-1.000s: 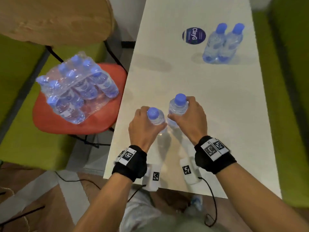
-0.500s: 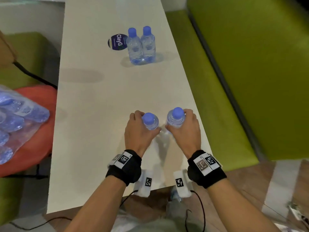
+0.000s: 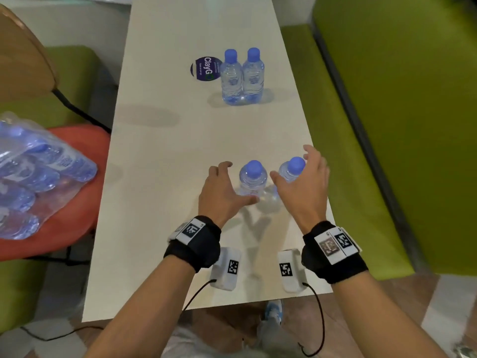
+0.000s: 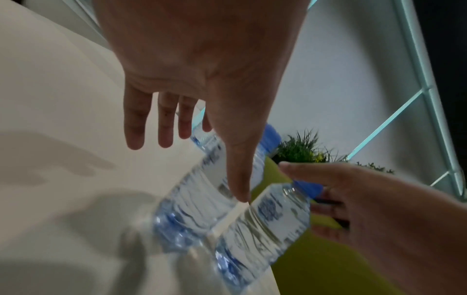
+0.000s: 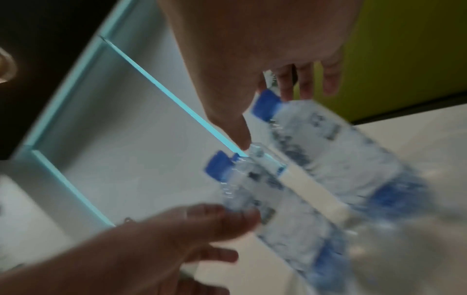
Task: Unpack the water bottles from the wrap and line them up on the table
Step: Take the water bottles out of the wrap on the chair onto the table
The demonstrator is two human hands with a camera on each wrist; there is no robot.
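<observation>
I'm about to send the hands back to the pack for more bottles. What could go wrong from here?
1. The right-hand near bottle stands close to the table's right edge; the open right hand could nudge it off while pulling away.
2. The left hand has its thumb by the left near bottle; a sideways withdrawal might tip it.
3. The wrapped pack lies tilted on the red chair seat and may slide when grabbed.

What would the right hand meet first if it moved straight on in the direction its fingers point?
Probably nothing soon. The right hand, open, points up the table along its right edge, beside the near bottle. The far pair stands left of that line, though depth is unclear.
</observation>
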